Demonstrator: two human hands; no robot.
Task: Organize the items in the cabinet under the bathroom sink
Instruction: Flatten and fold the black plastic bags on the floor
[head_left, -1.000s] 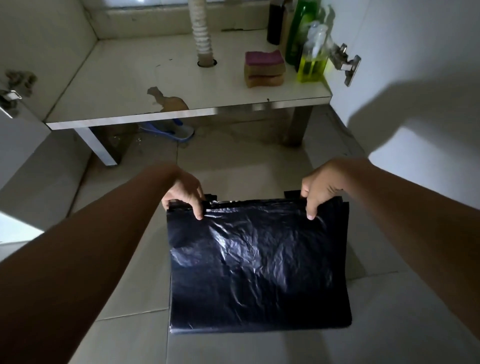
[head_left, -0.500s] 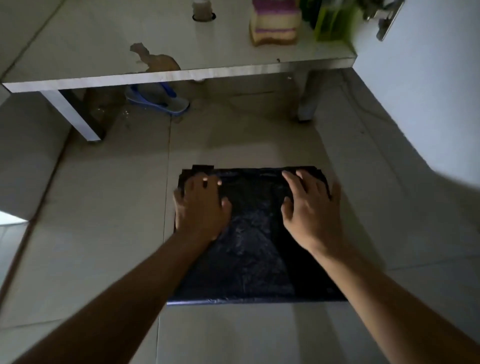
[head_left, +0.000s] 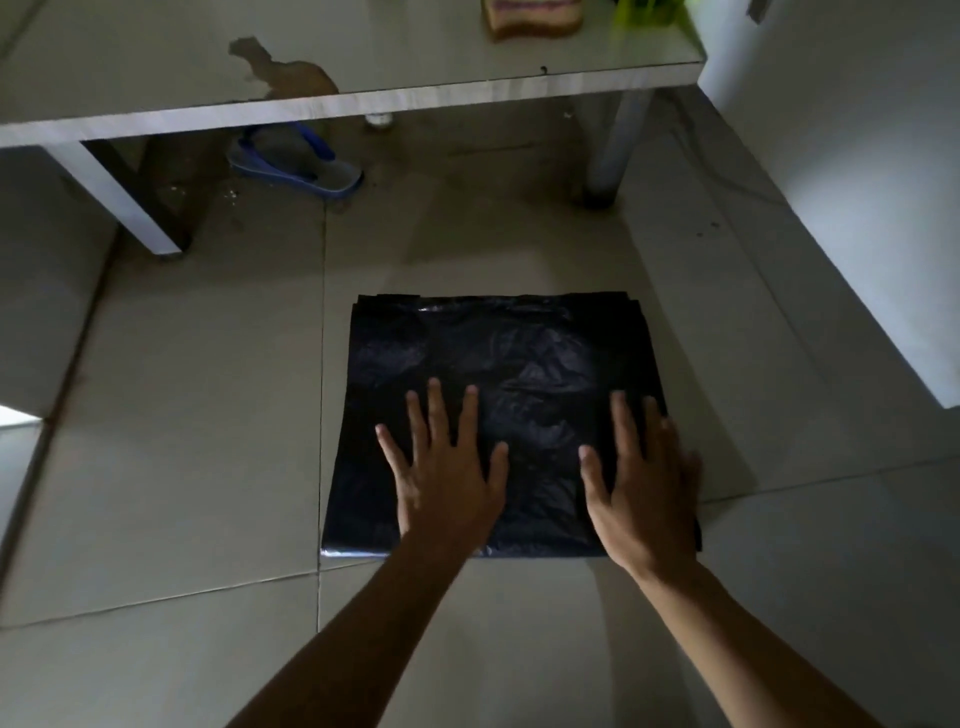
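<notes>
Centre frame | left hand (head_left: 447, 467) and right hand (head_left: 644, 483) flat, fingers spread, pressing crinkly black plastic bag (head_left: 498, 353) onto grey tiled floor (head_left: 182, 467) | step: smoothing | next: probably fold, pinching an edge

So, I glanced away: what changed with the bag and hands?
The bag, pinched up by its top edge, was laid flat on the floor and released. Left hand and right hand then slid from its far end nearer, pressing flat. Sponges stayed put.

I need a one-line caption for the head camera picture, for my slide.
Both hands, left and right, press flat on a black plastic bag lying on the tiled floor before the cabinet shelf.
</notes>
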